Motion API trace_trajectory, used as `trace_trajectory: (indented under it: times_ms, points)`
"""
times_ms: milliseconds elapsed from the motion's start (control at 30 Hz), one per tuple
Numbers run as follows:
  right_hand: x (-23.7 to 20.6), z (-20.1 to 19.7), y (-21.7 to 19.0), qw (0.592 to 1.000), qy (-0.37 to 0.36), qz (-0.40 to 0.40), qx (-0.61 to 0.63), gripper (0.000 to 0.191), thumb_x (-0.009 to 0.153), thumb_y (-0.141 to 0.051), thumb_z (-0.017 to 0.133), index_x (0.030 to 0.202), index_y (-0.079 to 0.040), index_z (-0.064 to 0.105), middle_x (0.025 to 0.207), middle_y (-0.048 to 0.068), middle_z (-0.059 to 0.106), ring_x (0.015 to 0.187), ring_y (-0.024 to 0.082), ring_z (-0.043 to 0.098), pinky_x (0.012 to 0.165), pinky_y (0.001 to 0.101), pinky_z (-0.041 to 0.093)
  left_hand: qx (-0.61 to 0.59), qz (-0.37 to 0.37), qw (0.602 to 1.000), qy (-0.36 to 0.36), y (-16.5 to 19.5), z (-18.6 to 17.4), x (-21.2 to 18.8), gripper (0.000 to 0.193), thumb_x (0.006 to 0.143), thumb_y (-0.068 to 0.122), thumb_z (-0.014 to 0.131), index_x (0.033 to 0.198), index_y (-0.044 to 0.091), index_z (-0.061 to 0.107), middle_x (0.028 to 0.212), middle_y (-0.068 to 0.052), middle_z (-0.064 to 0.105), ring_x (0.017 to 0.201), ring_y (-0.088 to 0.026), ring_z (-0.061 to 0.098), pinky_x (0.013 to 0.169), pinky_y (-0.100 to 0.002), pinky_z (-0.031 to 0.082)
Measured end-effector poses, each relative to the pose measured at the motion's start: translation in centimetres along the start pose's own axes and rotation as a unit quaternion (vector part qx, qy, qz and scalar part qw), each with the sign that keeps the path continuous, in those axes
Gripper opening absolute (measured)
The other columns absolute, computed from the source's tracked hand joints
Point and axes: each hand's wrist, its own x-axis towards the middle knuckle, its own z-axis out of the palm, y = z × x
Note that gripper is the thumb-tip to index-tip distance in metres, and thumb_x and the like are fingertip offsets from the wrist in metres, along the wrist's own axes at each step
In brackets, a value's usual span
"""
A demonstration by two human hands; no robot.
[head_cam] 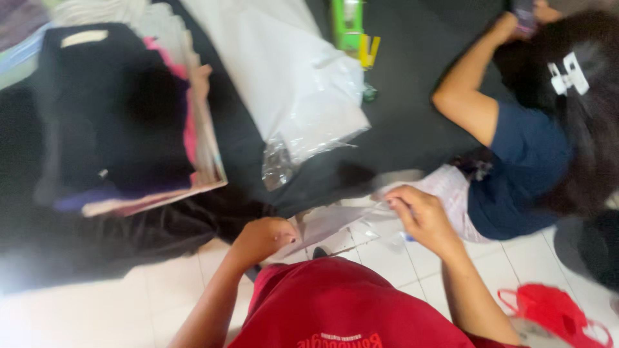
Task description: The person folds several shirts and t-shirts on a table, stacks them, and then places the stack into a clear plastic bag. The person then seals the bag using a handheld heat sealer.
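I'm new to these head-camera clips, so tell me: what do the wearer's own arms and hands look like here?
Both forearms are bare, with no sleeves reaching them, and no gloves, watch or rings show, though the picture is blurred. The left hand and right hand come out from a red shirt with pale printed lettering on it.

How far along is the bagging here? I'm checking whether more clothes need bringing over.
Done, it seems: one white filled plastic bag lies on the black cloth. In hand: the left hand and right hand hold a clear flat bag between them; its contents are too blurred to tell. Left: a stack of folded clothes sits unbagged nearby.
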Motion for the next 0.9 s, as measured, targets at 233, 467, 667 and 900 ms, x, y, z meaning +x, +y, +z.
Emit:
trace_trajectory:
  times_ms: [233, 467, 667, 900]
  points:
    - [2.2, 0.2, -1.5, 0.959, -0.232, 0.114, -0.118, 0.042, 0.072, -0.028, 0.091, 0.11, -0.015, 0.079, 0.072, 0.012, 0.071, 0.065, 0.024, 0.066, 0.06, 0.0346, 0.053, -0.061, -0.129, 0.98, 0.137, 0.1, -6.6, -7.0, 0.013, 0.084, 0.017, 0.072, 0.095, 0.011, 0.076, 0.094, -0.006, 0.076, 0.086, -0.024, 0.075, 0.073, -0.035, 0.058]
    - [4.1, -1.3, -0.8, 0.955, -0.247, -0.12, -0.108, 0.013, 0.082, -0.027, 0.074, 0.085, -0.015, 0.074, 0.082, 0.005, 0.073, 0.07, 0.029, 0.07, 0.065, 0.0383, 0.053, -0.048, -0.177, 0.97, 0.161, 3.1, -12.6, -13.6, 0.012, 0.086, 0.013, 0.073, 0.095, 0.006, 0.077, 0.09, -0.006, 0.077, 0.085, -0.022, 0.074, 0.072, -0.036, 0.058]
    - [8.1, -5.7, 0.1, 0.812, -0.471, -0.225, 0.262, 0.014, 0.091, -0.02, 0.072, 0.086, -0.008, 0.079, 0.077, 0.004, 0.076, 0.076, 0.023, 0.074, 0.067, 0.0402, 0.058, -0.258, 0.072, 0.962, -0.056, 1.6, -17.1, -18.1, 0.011, 0.092, 0.006, 0.072, 0.097, -0.001, 0.079, 0.092, -0.012, 0.082, 0.089, -0.022, 0.08, 0.094, -0.044, 0.059]
    - [11.5, 3.8, -0.1, 0.52, -0.185, 0.093, 0.829, 0.071, 0.088, -0.057, 0.053, 0.13, 0.0, 0.06, 0.126, 0.018, 0.068, 0.116, 0.03, 0.064, 0.101, 0.0531, 0.044, -0.719, 0.118, 0.595, 0.34, -6.6, -10.9, -12.5, 0.029, 0.105, 0.012, 0.057, 0.13, -0.003, 0.059, 0.124, -0.016, 0.068, 0.111, -0.03, 0.066, 0.095, -0.049, 0.047]
